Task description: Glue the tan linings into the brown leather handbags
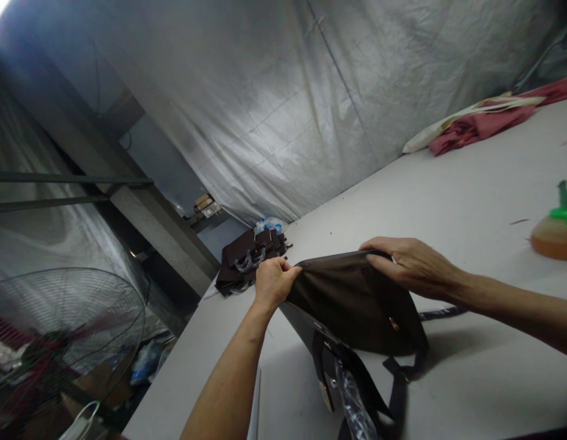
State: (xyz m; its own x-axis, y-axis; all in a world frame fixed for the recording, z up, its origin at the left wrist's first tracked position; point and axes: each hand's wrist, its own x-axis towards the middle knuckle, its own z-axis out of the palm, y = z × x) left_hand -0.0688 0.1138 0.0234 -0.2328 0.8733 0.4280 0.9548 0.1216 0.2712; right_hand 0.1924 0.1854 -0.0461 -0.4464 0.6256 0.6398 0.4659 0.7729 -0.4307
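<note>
While a silver sheet [283, 104] hangs behind, a pale surface [471, 189] spreads out before it, carrying a pile of dark bags [235, 253] at its far left end. Nearer, a brown bag [347, 302] leans tilted on the surface, its long upper edge running sideways from the left hand [273, 282] to the right hand [414, 267]. The bag lies below and between the fingers, and neither hand is nearer, since both touch it. The left fingers are pinched together on the edge's left end; the right thumb and fingers clamp its right end from either side. A zip pull [394, 324] hangs lower down.
</note>
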